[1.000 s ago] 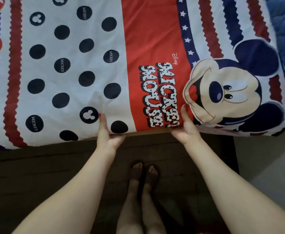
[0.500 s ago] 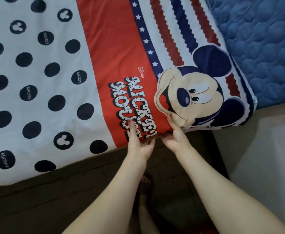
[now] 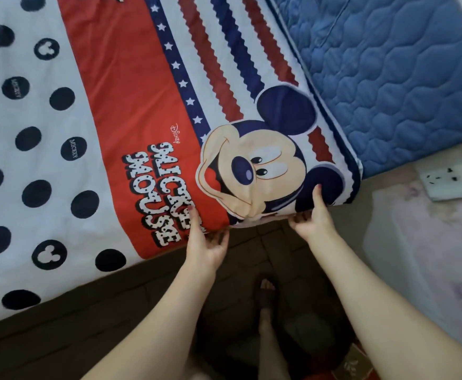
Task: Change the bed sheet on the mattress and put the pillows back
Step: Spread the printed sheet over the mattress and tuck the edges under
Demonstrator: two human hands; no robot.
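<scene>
Bed sheet, cartoon-printed, is gripped at its lower-centre edge by left hand and right hand, likely next stretching it over the blue mattress.

A bedroom in a home, seen from above at the bedside; a bed sheet printed with cartoon mouse faces, polka dots and red and navy stripes lies over the bed; beside it a blue quilted mattress surface is exposed at the corner; a dark bed frame runs below the sheet's edge; a white wall socket sits low on a pale wall to the right; a bare foot in a sandal stands on the dim floor, in keeping with a domestic setting.
</scene>
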